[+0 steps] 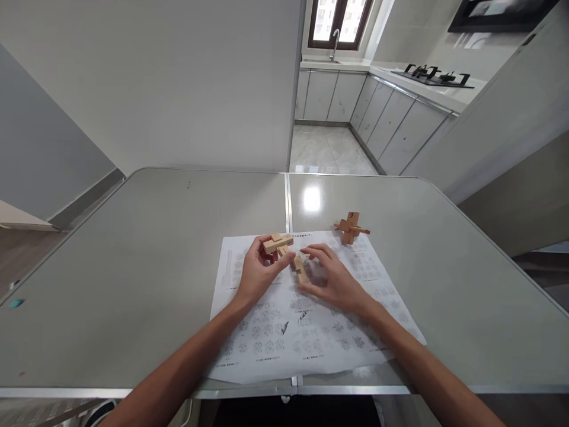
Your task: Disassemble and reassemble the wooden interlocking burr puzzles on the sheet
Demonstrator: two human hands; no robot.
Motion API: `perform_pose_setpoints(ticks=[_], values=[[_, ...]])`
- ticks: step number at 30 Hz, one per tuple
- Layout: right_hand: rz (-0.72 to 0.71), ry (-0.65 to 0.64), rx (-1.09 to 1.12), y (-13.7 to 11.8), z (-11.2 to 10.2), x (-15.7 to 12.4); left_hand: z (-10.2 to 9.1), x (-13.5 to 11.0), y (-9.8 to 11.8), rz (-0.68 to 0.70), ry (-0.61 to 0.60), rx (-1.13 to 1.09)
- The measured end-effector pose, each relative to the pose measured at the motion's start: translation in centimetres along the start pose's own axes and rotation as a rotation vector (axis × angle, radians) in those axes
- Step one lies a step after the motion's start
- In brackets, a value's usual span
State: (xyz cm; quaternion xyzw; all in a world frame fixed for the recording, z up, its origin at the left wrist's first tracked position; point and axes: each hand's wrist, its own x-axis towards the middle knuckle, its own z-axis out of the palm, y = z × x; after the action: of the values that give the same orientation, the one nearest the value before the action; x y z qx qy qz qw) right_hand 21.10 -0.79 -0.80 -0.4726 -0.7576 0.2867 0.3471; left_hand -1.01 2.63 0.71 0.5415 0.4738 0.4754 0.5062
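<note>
Over the printed sheet, my left hand point(259, 268) is closed on a few joined, notched wooden puzzle pieces point(278, 242), its thumb stretched along their lower side. A notched wooden stick point(300, 271) slants down between the two hands, beside the left thumb tip. My right hand point(331, 276) is curved with its fingers apart. Its thumb is by the lower end of that stick; whether it touches is hard to see. At the upper right of the sheet stands an assembled wooden burr puzzle point(351, 228) of crossed pieces, marked with a dark numeral.
The large white paper sheet point(271, 362) with rows of small diagrams lies on a pale folding table point(133, 267), across its metal centre seam. A small teal object point(16, 303) is near the left edge. Beyond are a wall and a kitchen with a stove point(433, 76).
</note>
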Motion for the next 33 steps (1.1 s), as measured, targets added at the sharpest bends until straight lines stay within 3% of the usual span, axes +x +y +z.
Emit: perform_pose_setpoints(ticks=[4, 7, 12, 16, 33], values=[[-0.064, -0.104, -0.057, 0.4, -0.1, 0.0, 0.0, -0.2, -0.2, 0.024, -0.095, -0.006], [-0.017, -0.093, 0.017, 0.2, -0.5, 0.1, 0.0, -0.5, 0.0, 0.077, -0.133, 0.064], [0.202, -0.091, 0.434, -0.2, -1.7, 0.4, 0.2, -1.1, 0.7, 0.160, -0.193, 0.136], [0.240, -0.167, 0.661, 0.1, -2.0, 0.4, 0.3, -1.3, 1.1, 0.220, -0.258, 0.181], [0.271, -0.248, 0.754, 0.9, -1.2, 0.1, 0.4, -1.3, 0.3, 0.473, -0.308, 0.322]])
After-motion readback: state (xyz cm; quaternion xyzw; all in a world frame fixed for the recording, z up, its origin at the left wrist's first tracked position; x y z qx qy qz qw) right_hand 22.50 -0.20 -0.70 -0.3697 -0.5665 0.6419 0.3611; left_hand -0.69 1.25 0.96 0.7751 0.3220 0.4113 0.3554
